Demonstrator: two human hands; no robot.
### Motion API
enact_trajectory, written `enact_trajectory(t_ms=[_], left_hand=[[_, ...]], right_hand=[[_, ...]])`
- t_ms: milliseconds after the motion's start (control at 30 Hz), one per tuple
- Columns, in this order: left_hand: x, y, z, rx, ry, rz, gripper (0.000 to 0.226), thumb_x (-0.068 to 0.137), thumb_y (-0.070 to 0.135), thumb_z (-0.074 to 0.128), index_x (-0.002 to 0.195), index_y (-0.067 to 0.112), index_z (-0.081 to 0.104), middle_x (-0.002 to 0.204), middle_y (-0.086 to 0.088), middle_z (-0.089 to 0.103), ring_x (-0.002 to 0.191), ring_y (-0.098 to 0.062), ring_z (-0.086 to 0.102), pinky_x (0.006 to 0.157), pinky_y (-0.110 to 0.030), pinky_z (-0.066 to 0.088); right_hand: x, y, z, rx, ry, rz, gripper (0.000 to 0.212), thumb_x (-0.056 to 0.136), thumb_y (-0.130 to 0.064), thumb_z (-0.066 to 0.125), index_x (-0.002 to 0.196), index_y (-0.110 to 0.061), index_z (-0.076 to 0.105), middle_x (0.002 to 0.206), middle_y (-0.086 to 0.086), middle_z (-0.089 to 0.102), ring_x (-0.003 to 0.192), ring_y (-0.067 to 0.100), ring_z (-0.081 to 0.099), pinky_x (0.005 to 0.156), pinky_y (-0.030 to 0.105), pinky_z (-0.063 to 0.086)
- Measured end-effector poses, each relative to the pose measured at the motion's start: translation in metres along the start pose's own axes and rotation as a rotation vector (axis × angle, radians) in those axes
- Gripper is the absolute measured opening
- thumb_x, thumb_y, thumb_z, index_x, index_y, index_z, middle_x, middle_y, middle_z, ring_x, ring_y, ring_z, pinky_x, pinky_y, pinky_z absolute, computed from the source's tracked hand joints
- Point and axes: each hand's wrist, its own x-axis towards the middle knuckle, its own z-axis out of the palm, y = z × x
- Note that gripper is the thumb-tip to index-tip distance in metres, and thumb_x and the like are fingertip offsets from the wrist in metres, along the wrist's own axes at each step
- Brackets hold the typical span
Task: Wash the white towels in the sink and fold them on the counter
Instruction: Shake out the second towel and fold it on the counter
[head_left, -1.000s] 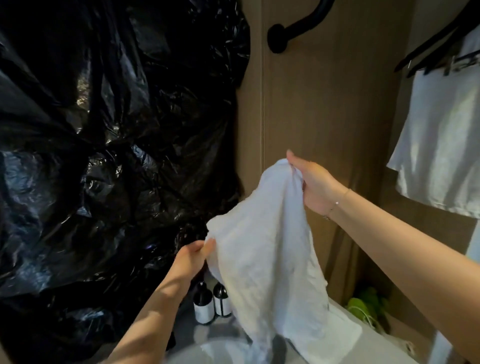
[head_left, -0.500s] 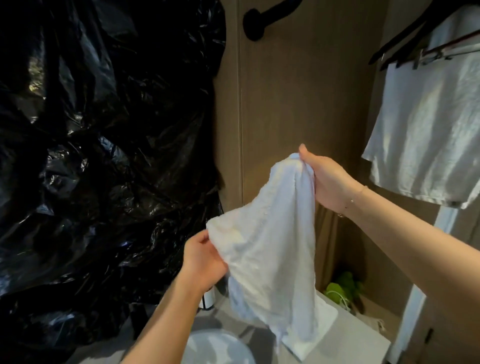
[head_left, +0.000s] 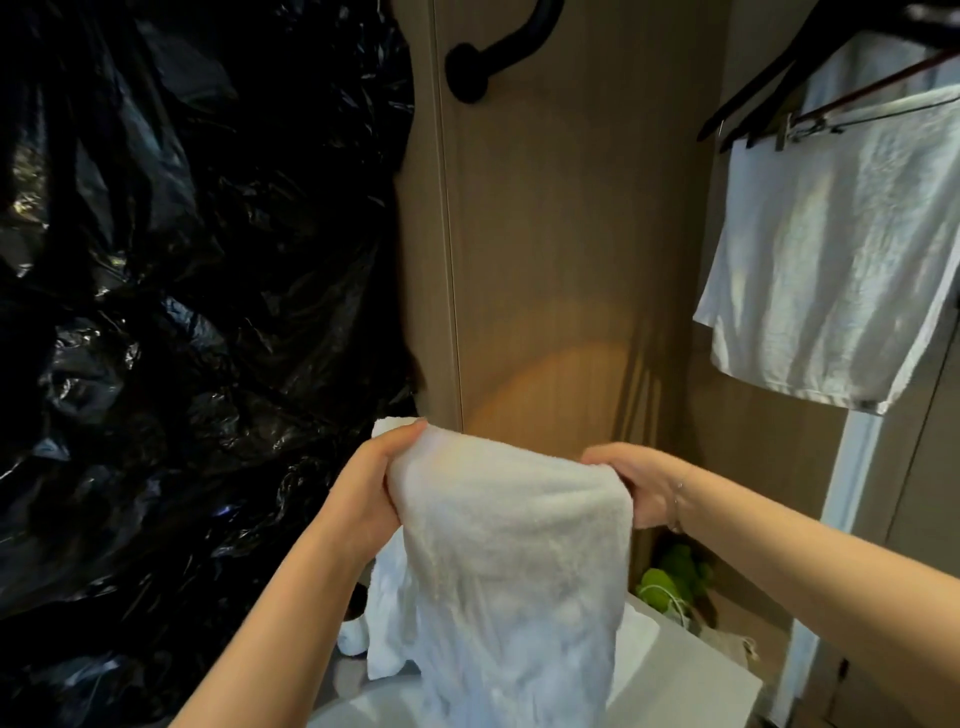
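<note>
Since half a second earlier, the hands had come level: the right hand (head_left: 631, 486) had dropped from its high pinch and the left hand (head_left: 371, 486) had risen, so the white towel (head_left: 511, 561) now hung draped across both instead of dangling from one corner.

At far left we saw crumpled black plastic sheeting (head_left: 182, 312). Next, the left hand gripped the towel's left end, fingers curled over the top edge. The towel hung in mid-air between the hands, its tail falling over the sink (head_left: 358, 712) and the pale bench (head_left: 691, 670). The right hand clenched the bunched right end. Beyond it a second towel (head_left: 831, 249) hung from a hanger (head_left: 769, 78).

We judged the risks thus: the loose tail could drag into the basin and pick up water, or sweep the small bottle (head_left: 353, 636) behind it. Bunched ends could also give a crooked fold unless the corners were found first.
</note>
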Motion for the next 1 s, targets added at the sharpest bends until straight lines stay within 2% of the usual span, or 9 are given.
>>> enact_trajectory(t_ms=[133,300,467,533,633,767,867,933,1000], left_hand=[[-0.003,0.001,-0.001,-0.024,-0.03,-0.011,0.035,0.09,0.027,0.063,0.114,0.002,0.066,0.103,-0.015,0.074,0.1,-0.027,0.07,0.088,-0.039,0.052],[0.0,0.013,-0.004,0.026,-0.14,-0.049,0.039,0.089,0.037,0.062,0.104,0.002,0.07,0.101,-0.014,0.072,0.093,-0.027,0.071,0.088,-0.04,0.05],[0.027,0.028,-0.04,0.347,-0.216,-0.267,0.052,0.092,0.045,0.054,0.121,0.004,0.065,0.12,-0.017,0.067,0.114,-0.033,0.062,0.101,-0.045,0.045],[0.033,0.027,-0.057,0.538,-0.233,-0.352,0.047,0.09,0.039,0.061,0.128,0.011,0.062,0.123,-0.015,0.066,0.117,-0.031,0.062,0.102,-0.047,0.047],[0.037,0.027,-0.071,0.651,-0.185,-0.388,0.042,0.085,0.038,0.07,0.124,0.022,0.066,0.124,-0.008,0.067,0.114,-0.027,0.064,0.096,-0.046,0.052],[0.036,0.025,-0.071,0.413,-0.011,-0.304,0.031,0.093,0.028,0.063,0.117,0.008,0.067,0.118,-0.012,0.069,0.103,-0.025,0.065,0.08,-0.04,0.056],[0.035,0.028,-0.067,0.15,-0.007,-0.232,0.021,0.095,0.017,0.057,0.106,0.004,0.069,0.102,-0.011,0.069,0.088,-0.022,0.067,0.064,-0.035,0.061],[0.035,0.034,-0.067,-0.081,-0.039,-0.235,0.022,0.087,0.013,0.06,0.101,0.0,0.071,0.093,-0.011,0.069,0.082,-0.021,0.067,0.071,-0.036,0.061],[0.035,0.039,-0.069,-0.143,-0.062,-0.193,0.03,0.081,0.011,0.062,0.11,0.003,0.066,0.093,-0.008,0.067,0.085,-0.019,0.063,0.08,-0.036,0.054]], right_hand=[[0.021,0.037,-0.006,-0.163,0.065,0.095,0.019,0.096,-0.003,0.048,0.107,0.002,0.063,0.105,0.017,0.064,0.093,0.027,0.062,0.07,0.032,0.053],[0.025,0.061,0.001,-0.084,0.019,0.19,0.034,0.097,0.003,0.04,0.129,0.004,0.052,0.121,0.019,0.061,0.106,0.032,0.061,0.072,0.039,0.059],[0.01,0.022,0.005,0.174,0.061,-0.104,0.04,0.089,0.008,0.041,0.12,-0.009,0.059,0.132,0.016,0.053,0.111,0.033,0.057,0.082,0.039,0.052],[-0.001,0.001,0.008,0.136,0.134,-0.297,0.034,0.089,0.006,0.043,0.102,-0.017,0.064,0.134,0.012,0.05,0.116,0.031,0.053,0.081,0.035,0.052],[-0.011,-0.017,0.013,0.042,0.221,-0.501,0.043,0.087,0.008,0.045,0.108,-0.024,0.065,0.131,0.005,0.051,0.124,0.028,0.046,0.093,0.036,0.051],[-0.018,-0.034,0.008,0.096,0.321,-0.635,0.037,0.09,0.003,0.048,0.113,-0.021,0.065,0.123,0.003,0.054,0.119,0.023,0.047,0.076,0.026,0.05],[-0.021,-0.044,-0.004,0.134,0.374,-0.612,0.015,0.095,-0.021,0.054,0.108,-0.017,0.062,0.119,0.004,0.056,0.113,0.024,0.053,0.084,0.03,0.051],[-0.023,-0.048,-0.011,0.153,0.362,-0.595,0.022,0.095,-0.034,0.057,0.11,-0.018,0.061,0.113,0.002,0.06,0.105,0.023,0.058,0.081,0.03,0.053],[-0.025,-0.05,-0.021,0.149,0.379,-0.644,0.025,0.092,-0.028,0.064,0.117,-0.023,0.06,0.109,-0.001,0.062,0.099,0.021,0.061,0.073,0.028,0.055]])
